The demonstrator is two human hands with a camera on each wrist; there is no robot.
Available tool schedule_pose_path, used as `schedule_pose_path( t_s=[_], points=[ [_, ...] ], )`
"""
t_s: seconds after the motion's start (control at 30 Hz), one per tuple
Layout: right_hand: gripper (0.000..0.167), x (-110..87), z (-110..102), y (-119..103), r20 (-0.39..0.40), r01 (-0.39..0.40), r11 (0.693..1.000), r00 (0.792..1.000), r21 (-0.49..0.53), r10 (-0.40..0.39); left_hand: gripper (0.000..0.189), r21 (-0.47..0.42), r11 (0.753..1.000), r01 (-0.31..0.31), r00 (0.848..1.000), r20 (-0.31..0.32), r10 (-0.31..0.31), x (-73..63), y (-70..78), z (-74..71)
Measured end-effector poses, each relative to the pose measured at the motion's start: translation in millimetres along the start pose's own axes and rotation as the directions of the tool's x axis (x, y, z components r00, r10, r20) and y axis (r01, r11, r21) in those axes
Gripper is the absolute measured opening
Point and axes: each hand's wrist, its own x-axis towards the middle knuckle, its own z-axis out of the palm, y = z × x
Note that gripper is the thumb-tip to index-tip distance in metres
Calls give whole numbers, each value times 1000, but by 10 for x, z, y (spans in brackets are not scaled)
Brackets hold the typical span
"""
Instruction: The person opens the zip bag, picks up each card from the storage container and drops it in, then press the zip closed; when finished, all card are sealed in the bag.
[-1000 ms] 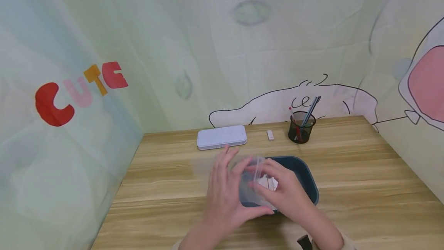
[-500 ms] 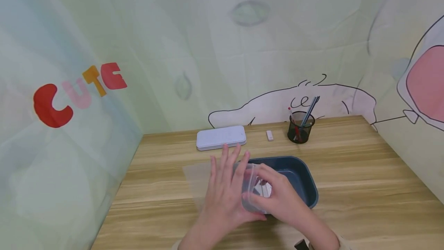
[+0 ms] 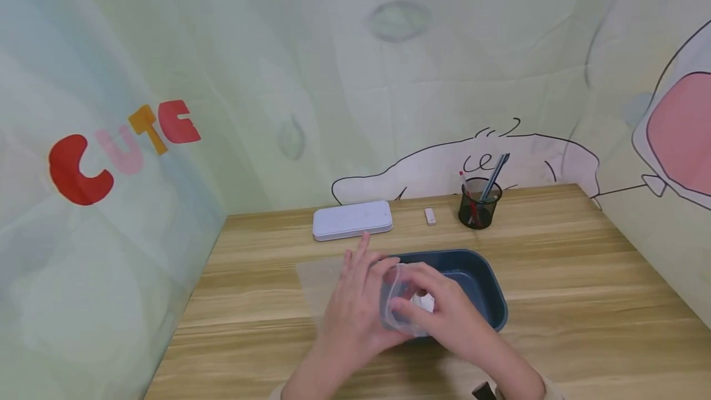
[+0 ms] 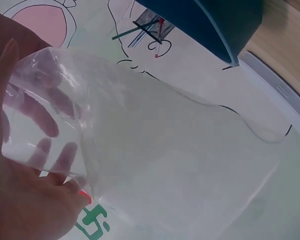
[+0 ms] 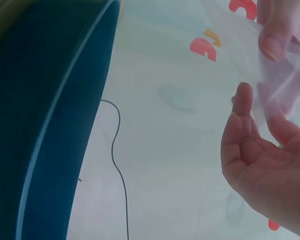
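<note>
A clear plastic bag (image 3: pixel 319 286) is between my hands over the near left part of the blue tray (image 3: pixel 489 289). My left hand (image 3: pixel 355 307) curls round the bag from its left side, near the mouth. At the mouth, my right hand (image 3: pixel 444 304) has its thumb and fingers apart, tips reaching into the opening. In the left wrist view, fingers show through the bag's plastic (image 4: pixel 85 110), and its flat sheet stretches right. Past the right thumb shows a white thing (image 3: pixel 425 302), mostly hidden. In the right wrist view, the cloudy plastic (image 5: pixel 280 85) lies between fingers.
A white flat case (image 3: pixel 352 221) and a small white eraser-like block (image 3: pixel 430 216) lie at the back of the wooden table (image 3: pixel 555 283). A black mesh pen cup (image 3: pixel 479 205) holds several pens. A printed cloth (image 3: pixel 266 79) hangs behind and at the sides.
The bag's mouth has widened into a rounder opening, turned more toward the camera. My left fingers, straighter before, now bend round it, and my right fingers sit farther in and left.
</note>
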Motion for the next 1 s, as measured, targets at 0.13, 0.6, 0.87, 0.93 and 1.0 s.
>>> schedule_pose_path(
  t_s=[0.13, 0.6, 0.87, 0.93, 1.0],
  points=[
    [15, 26, -79, 33, -39, -38, 999, 998, -1, 38, 102, -17, 999, 48, 999, 9, -48, -28, -112, -10],
    [28, 3, -209, 703, -68, -373, 818, 921, -439, 383, 99, -30, 986, 165, 986, 41, -164, -202, -520, -48],
    [43, -186, -142, 999, 31, -335, 669, 881, -663, 473, 98, -5, 978, 211, 972, 111, -209, -318, -645, -2],
    [50, -188, -127, 997, 22, -353, 643, 867, -680, 499, 96, -6, 975, 223, 968, 120, -221, -340, -669, 11],
    [58, -187, -117, 989, 18, -366, 615, 851, -698, 526, 96, -5, 972, 235, 964, 132, -232, -360, -686, 22]
  ],
)
